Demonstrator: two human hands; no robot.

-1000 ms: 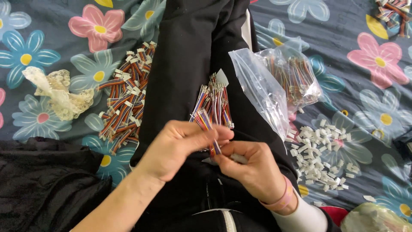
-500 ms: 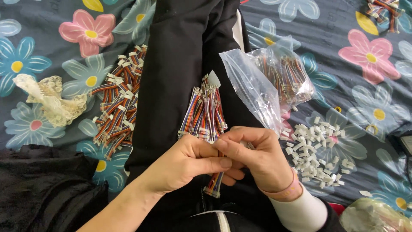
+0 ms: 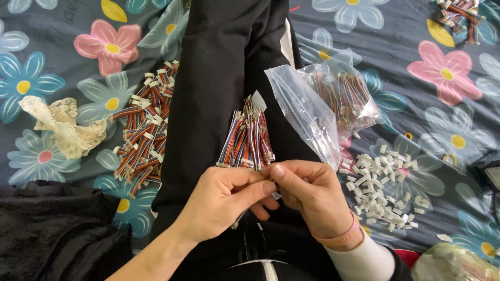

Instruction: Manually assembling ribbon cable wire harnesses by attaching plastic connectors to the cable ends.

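Since a second ago, when our hands worked a little apart, our left hand (image 3: 221,200) and right hand (image 3: 310,195) have closed together over our lap, fingertips meeting just below the near end of the loose bundle of coloured wires (image 3: 247,138). Both pinch something small between them; it looks like a wire end, but the fingers hide it, so we cannot tell exactly what is clamped.

That bundle lies on our black trouser leg (image 3: 219,78), touching our fingertips, its far ends fanned out. To the left, on the flowered sheet (image 3: 437,130), sits a pile of wires with white plugs fitted (image 3: 146,127), which we judge to be finished pieces. To the right, a clear plastic bag (image 3: 328,101) holds many more wires, and nearer lies a scatter of white plastic connectors (image 3: 383,190). With the bag full and so many connectors lying loose, we judge a good share of the work is left.

Further off, a scrap of cream lace (image 3: 62,127) lies at the far left, another small heap of wires (image 3: 461,15) at the far right corner, and dark cloth (image 3: 57,234) bunches near left. Nothing blocks our hands; the bag's open flap leans close to the bundle.
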